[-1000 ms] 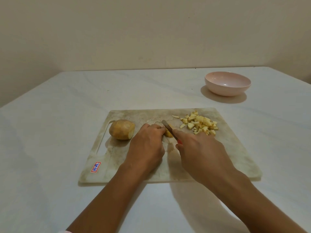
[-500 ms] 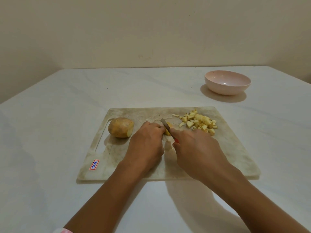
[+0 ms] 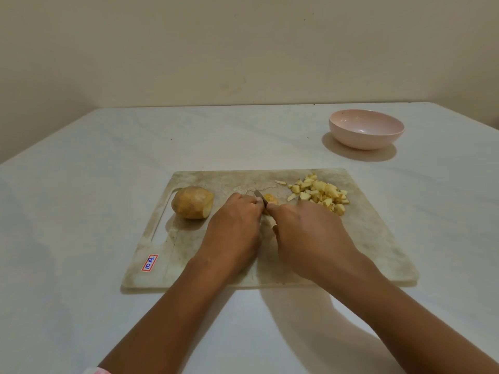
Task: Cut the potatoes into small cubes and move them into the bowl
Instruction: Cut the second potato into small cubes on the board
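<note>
Centrally, on the worn, mottled beige plastic cutting board, a person dices a small yellow potato piece. The left hand lies knuckles-up at the board's middle. Its fingers curl down onto the piece and pin it to the board, evidently so that it cannot roll or slip under the blade. The right hand, just beside it toward the board's right, is closed round the handle of a small narrow-bladed kitchen knife. The handle is hidden in the fist, and only the grey blade shows, slanting down between the two hands against the piece.

A pile of pale yellow potato cubes lies at the board's far right corner, probably pushed there to free the cutting zone and to sit nearest the bowl. One thin sliver lies just left of the pile. A brown-skinned oval potato with one end sliced flat sits near the board's left edge, beside the handle slot and out of the knife's path.

The shallow, round, pale pink bowl stands on the white bench beyond the board's far right corner, well apart from it, with no potato visible inside. A red-and-blue label marks the board's near left corner. Judged from this layout, cutting is partway done and no transfer has begun.
</note>
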